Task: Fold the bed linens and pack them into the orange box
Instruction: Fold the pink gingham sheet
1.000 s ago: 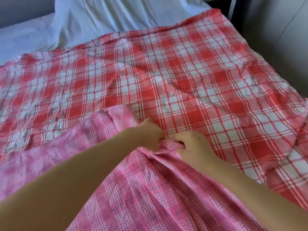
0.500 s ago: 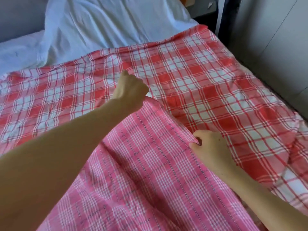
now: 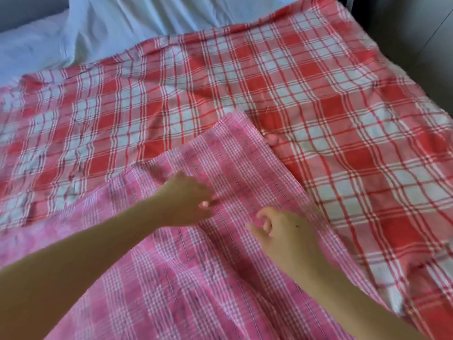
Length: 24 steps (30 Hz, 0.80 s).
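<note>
A pink small-check linen lies spread over the near part of a larger red-and-white plaid linen on the bed. Its far corner rests flat on the plaid. My left hand hovers over the middle of the pink linen with its fingers curled together and no cloth visible in them. My right hand is just to the right, near the pink linen's right edge, its fingers loosely bent and apart, holding nothing. The orange box is not in view.
A white sheet and pillow lie bunched at the head of the bed. A grey wall or panel runs close along the bed's right side. The plaid linen is rumpled at the near right.
Both hands carried the pink linen's edge away from me and laid its corner flat on the plaid. They then let go and drew back over the pink linen.
</note>
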Each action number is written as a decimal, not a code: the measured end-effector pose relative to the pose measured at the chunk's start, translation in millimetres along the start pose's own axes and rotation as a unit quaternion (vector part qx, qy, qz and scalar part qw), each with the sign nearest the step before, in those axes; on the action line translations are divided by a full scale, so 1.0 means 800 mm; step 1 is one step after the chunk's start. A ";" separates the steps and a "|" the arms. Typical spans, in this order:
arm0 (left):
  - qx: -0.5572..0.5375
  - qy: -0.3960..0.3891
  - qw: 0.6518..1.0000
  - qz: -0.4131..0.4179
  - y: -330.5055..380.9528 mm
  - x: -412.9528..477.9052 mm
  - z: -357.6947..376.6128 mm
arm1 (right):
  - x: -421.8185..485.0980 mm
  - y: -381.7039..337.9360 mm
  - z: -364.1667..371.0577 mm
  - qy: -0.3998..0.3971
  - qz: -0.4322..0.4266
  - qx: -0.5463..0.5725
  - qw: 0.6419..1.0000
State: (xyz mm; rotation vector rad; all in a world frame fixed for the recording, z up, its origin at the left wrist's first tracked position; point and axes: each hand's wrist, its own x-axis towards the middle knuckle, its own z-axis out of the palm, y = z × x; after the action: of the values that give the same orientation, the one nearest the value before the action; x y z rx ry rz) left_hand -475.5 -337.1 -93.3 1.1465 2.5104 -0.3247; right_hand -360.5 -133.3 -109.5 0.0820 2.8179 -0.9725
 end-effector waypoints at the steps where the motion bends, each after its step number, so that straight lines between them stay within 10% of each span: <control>1: -0.001 0.012 1.000 0.013 -0.002 -0.022 0.014 | -0.015 -0.009 0.007 -0.108 0.024 0.022 0.994; 4: 0.018 0.061 0.998 0.005 -0.012 -0.093 0.044 | -0.057 -0.032 0.037 -0.191 -0.038 -0.023 0.981; 9: 0.006 0.115 0.993 -0.034 0.001 -0.210 0.068 | -0.112 -0.047 0.088 -0.031 -0.284 -0.078 0.955; 13: -0.024 0.005 0.998 -0.059 0.033 -0.287 0.113 | -0.141 -0.054 0.103 -0.105 -0.358 -0.082 0.924; 20: -0.115 0.104 0.952 -0.262 0.048 -0.300 0.105 | -0.139 -0.086 0.106 -0.013 -0.179 -0.011 0.984; 24: -0.096 0.133 0.956 -0.245 0.028 -0.266 0.102 | -0.119 -0.114 0.118 0.021 -0.125 0.002 0.992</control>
State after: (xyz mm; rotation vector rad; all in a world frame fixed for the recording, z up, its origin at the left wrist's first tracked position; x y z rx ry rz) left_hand -311.1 -495.6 -80.6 0.5060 2.9675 -0.0445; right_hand -263.4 -263.4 -111.3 -0.2598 2.9147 -1.0349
